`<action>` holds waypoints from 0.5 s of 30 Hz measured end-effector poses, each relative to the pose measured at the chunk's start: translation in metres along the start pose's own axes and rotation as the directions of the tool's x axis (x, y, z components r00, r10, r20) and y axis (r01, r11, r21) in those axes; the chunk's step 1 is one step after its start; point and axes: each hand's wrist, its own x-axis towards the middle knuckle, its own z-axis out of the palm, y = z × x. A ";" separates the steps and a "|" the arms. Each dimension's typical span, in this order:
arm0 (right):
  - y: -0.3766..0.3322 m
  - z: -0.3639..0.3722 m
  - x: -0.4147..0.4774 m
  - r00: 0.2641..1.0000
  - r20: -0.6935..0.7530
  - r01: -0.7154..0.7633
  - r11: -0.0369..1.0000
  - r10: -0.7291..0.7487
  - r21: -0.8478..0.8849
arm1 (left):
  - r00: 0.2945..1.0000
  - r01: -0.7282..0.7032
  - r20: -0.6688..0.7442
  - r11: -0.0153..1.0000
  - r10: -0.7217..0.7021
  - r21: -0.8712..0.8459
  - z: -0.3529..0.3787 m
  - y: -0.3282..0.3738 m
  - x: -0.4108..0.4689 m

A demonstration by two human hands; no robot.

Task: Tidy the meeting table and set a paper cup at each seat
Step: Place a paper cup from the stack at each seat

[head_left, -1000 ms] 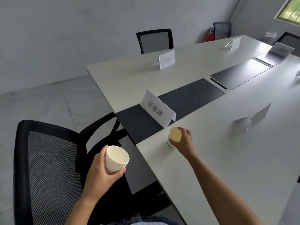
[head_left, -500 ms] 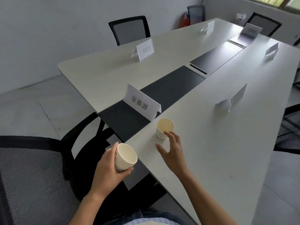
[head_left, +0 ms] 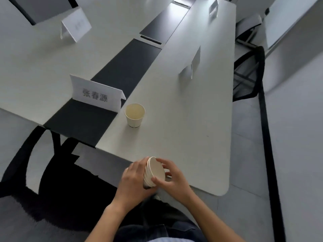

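Observation:
One paper cup (head_left: pixel 134 115) stands upright on the white meeting table (head_left: pixel 183 123), just right of a white name card (head_left: pixel 97 94) with dark characters. Near the table's front edge I hold a stack of paper cups (head_left: pixel 154 172), tipped with its mouth facing right. My left hand (head_left: pixel 135 179) grips the stack's body from the left. My right hand (head_left: pixel 172 177) pinches the rim of the outermost cup with thumb and fingers.
A dark strip (head_left: pixel 122 67) runs down the table's middle. More name cards stand at the far left (head_left: pixel 76 26), the right (head_left: pixel 194 62) and the far end (head_left: pixel 213 7). One black mesh chair (head_left: pixel 248 74) is at the right, another chair (head_left: pixel 35 154) at the lower left.
My right hand let go of the single cup on the table and came back to the stack, now pinching its rim. The view swung right and down.

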 end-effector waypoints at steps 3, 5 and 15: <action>0.016 -0.010 -0.035 0.986 -0.130 -0.100 0.992 0.109 0.072 | 0.984 -0.119 0.126 0.992 0.124 -0.048 0.019 0.018 -0.001; 0.028 -0.018 -0.060 0.962 -0.212 -0.148 0.981 0.172 0.122 | 0.949 -0.217 0.222 0.975 0.223 -0.054 0.033 0.032 -0.002; 0.070 -0.074 -0.168 0.857 -0.463 -0.132 0.965 0.226 0.227 | 0.792 -0.496 0.394 0.868 0.466 -0.030 0.097 0.125 -0.022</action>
